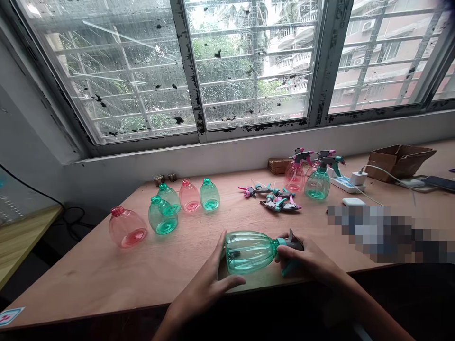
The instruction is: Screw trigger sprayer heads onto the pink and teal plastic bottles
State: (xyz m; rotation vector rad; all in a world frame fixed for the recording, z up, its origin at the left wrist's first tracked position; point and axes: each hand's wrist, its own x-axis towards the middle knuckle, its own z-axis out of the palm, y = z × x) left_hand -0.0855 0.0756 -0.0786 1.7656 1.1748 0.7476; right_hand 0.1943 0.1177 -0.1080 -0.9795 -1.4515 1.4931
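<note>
A green transparent spray bottle (249,252) lies sideways above the table's front edge, its base to the left. My right hand (302,258) is closed around its grey-and-teal trigger head (293,242) at the neck. Beside the base, my left hand (209,279) is open, thumb spread away from the fingers; whether its fingertips touch the bottle I cannot tell. Beyond them lies a pile of loose trigger heads (279,203) in grey, pink and teal. To the left stand bottles without heads, among them a red bottle (128,227) and a green bottle (162,215).
Bottles with heads fitted, including a green one (317,183) and a red one (294,175), stand at the back right. Near them are a power strip (346,182), a charger cable, and an open cardboard box (394,163). A blurred patch covers the table's right side. Windows rise behind.
</note>
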